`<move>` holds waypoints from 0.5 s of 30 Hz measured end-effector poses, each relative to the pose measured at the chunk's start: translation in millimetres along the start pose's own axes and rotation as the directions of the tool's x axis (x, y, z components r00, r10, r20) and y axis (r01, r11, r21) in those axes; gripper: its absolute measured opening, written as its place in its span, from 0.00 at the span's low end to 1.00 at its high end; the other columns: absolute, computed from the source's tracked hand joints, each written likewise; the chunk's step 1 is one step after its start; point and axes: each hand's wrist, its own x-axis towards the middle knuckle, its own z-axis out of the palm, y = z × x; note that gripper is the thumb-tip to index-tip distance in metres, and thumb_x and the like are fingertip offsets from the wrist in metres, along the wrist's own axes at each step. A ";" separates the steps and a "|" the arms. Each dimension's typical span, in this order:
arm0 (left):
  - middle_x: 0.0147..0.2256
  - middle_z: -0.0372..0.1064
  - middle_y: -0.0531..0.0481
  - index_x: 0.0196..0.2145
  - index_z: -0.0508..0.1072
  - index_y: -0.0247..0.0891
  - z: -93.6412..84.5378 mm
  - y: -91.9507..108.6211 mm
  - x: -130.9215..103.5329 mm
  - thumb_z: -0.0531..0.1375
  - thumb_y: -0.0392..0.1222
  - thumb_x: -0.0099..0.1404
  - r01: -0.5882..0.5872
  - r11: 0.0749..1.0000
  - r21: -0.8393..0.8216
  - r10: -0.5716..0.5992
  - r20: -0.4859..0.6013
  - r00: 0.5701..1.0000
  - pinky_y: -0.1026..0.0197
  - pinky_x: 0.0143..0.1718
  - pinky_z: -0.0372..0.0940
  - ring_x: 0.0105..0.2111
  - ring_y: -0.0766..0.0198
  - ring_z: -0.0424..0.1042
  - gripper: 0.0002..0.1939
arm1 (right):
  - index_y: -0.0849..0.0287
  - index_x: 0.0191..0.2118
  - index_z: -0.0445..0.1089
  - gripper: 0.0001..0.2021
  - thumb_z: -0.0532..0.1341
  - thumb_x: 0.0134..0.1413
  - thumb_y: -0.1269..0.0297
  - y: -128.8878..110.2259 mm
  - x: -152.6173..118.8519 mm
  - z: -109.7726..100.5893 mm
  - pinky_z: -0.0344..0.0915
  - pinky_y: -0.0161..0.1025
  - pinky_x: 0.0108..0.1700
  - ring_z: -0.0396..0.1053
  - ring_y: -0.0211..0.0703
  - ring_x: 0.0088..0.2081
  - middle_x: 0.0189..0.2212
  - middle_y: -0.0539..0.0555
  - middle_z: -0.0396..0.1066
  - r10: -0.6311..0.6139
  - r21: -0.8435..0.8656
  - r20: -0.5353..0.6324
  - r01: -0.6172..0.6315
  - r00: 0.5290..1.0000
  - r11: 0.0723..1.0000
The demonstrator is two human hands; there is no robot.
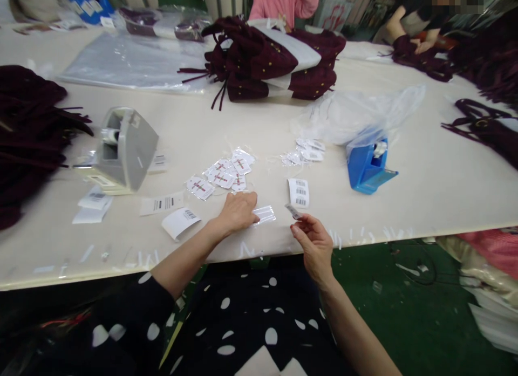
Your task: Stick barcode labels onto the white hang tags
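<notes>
My right hand (pixel 318 246) pinches a small barcode sticker (pixel 292 211) between thumb and forefinger, just above the table. My left hand (pixel 239 210) rests on the tabletop with curled fingers, pressing the end of a white label strip (pixel 266 214). Behind the right hand lies a sheet of barcode stickers (pixel 298 193). Beyond the left hand is a loose pile of printed hang tags (pixel 222 176), some with clear strings. A curled white label sheet (pixel 181 221) and a flat printed label (pixel 162 204) lie to the left.
A grey tape dispenser (pixel 135 149) stands left and a blue one (pixel 366 163) right, beside a clear plastic bag (pixel 360 109). More tags (pixel 309 150) lie between. Maroon fringed bags (pixel 263 57) are stacked at the back. A co-worker's hands (pixel 424 41) handle maroon goods.
</notes>
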 end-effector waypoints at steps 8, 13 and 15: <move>0.33 0.69 0.49 0.27 0.68 0.39 2.5 -5.8 6.1 0.60 0.46 0.47 0.033 0.997 -0.067 -0.028 0.071 0.997 0.62 0.29 0.55 0.35 0.59 0.67 0.10 | 0.57 0.29 0.67 0.06 0.65 0.43 0.65 -3.2 6.6 3.8 0.55 0.33 0.26 0.60 0.31 0.22 0.21 0.45 0.64 0.122 0.242 -0.043 -0.108 0.992 0.964; 0.36 0.70 0.44 0.36 0.66 0.37 -1.9 1.1 1.9 0.59 0.50 0.48 0.091 0.996 0.011 -0.092 0.053 0.994 0.61 0.31 0.57 0.36 0.55 0.69 0.19 | 0.55 0.33 0.66 0.09 0.65 0.43 0.65 -4.7 7.2 2.2 0.56 0.34 0.26 0.62 0.34 0.25 0.23 0.46 0.67 0.137 0.297 0.083 -0.155 0.987 0.942; 0.36 0.70 0.42 0.37 0.66 0.36 -3.8 2.7 1.6 0.59 0.51 0.48 0.099 0.995 0.035 -0.101 0.080 0.992 0.60 0.32 0.58 0.37 0.53 0.69 0.20 | 0.54 0.34 0.66 0.11 0.66 0.41 0.66 -5.8 6.6 1.0 0.57 0.33 0.26 0.63 0.35 0.26 0.23 0.46 0.67 0.159 0.314 0.123 -0.190 0.980 0.930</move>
